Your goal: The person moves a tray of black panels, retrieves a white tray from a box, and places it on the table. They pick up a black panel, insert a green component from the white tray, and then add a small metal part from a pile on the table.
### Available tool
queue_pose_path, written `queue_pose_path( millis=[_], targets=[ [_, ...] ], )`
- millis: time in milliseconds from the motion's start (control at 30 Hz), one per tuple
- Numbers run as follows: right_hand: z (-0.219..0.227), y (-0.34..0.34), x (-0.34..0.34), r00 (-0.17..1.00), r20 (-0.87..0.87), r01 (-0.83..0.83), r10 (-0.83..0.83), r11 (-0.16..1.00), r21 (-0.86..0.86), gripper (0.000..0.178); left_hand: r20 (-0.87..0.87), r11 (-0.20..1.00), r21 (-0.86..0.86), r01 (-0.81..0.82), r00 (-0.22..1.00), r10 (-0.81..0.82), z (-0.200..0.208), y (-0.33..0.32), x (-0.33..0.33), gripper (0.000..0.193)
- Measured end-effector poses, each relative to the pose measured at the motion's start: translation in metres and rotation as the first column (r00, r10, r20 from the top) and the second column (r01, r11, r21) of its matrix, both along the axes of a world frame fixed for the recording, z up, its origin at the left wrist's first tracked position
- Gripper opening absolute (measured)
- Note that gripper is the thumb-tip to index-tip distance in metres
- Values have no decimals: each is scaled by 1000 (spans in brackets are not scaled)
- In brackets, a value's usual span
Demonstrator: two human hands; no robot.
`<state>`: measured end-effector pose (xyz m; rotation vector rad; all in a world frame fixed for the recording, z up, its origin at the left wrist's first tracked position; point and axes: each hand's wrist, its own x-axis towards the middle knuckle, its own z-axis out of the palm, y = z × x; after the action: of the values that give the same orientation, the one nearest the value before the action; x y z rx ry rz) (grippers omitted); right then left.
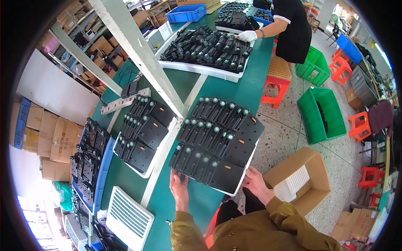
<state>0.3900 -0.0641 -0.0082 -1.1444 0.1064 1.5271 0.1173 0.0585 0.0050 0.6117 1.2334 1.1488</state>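
Observation:
A white tray (252, 155) loaded with black plates and rows of black tube-shaped parts (208, 134) with round silvery ends is in front of me, at the table's right edge. My left hand (179, 191) grips its near left corner, with the fingers partly under the edge. At the near right side, my right hand (256, 184) has its fingers curled on the rim. The undersides of both hands' grips are hidden by the tray. Left of it, past a white post (140, 54), sits a similar loaded tray (144, 140).
A large white tray (201, 69) of black parts stands farther up the green table (167, 205). Beside it a co-worker's gloved hand (247, 36) reaches in. A white slotted tray (130, 217) lies near left. On the floor are an open carton (316, 180) and green crates (307, 125).

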Motion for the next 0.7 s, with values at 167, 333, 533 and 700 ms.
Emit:
queue_pose_path(
  millis=[167,333,533,700],
  targets=[
    [1,14,11,999,36,6,-6,1000,-10,39,19,999,26,27,999,-28,-2,9,12,48],
    [-2,23,25,998,57,0,1,1000,-15,38,25,998,39,44,999,-45,-2,21,26,44],
    [-2,41,47,995,98,6,-3,1000,-29,36,14,997,30,75,997,-76,3,38,50,47],
    [-3,57,71,992,125,21,-21,1000,-3,33,45,997,12,71,996,-72,7,54,77,46]
  ],
)
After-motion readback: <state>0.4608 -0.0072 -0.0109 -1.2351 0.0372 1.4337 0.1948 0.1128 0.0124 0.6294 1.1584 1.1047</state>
